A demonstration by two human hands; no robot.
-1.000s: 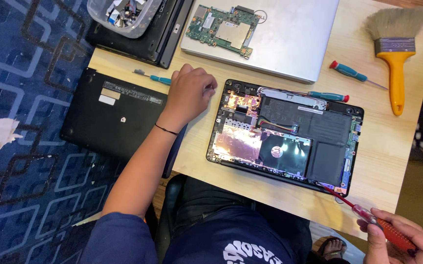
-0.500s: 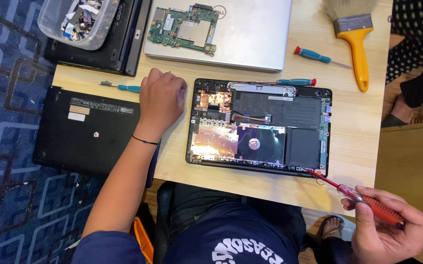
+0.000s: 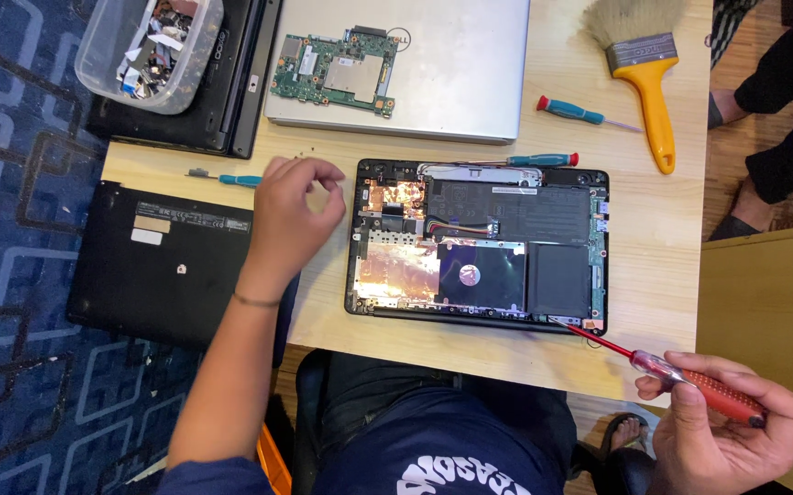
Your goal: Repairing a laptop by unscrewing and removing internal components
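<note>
Your right hand (image 3: pixel 731 426) grips the red-handled screwdriver (image 3: pixel 689 378), its slim tip on the opened laptop (image 3: pixel 479 243) at the near right corner. Your left hand (image 3: pixel 291 215) hovers with fingers pinched together, seemingly on something tiny. This looks like unscrewing; next calls for a steady seat in the screw head. Smooth pale wooden tabletop (image 3: pixel 662 266), matte black casing, coppery shielding.

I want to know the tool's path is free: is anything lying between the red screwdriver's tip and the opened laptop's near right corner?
Nothing visible does. The right hand holds the red screwdriver, and its tip already reaches the opened laptop at that corner.
</note>
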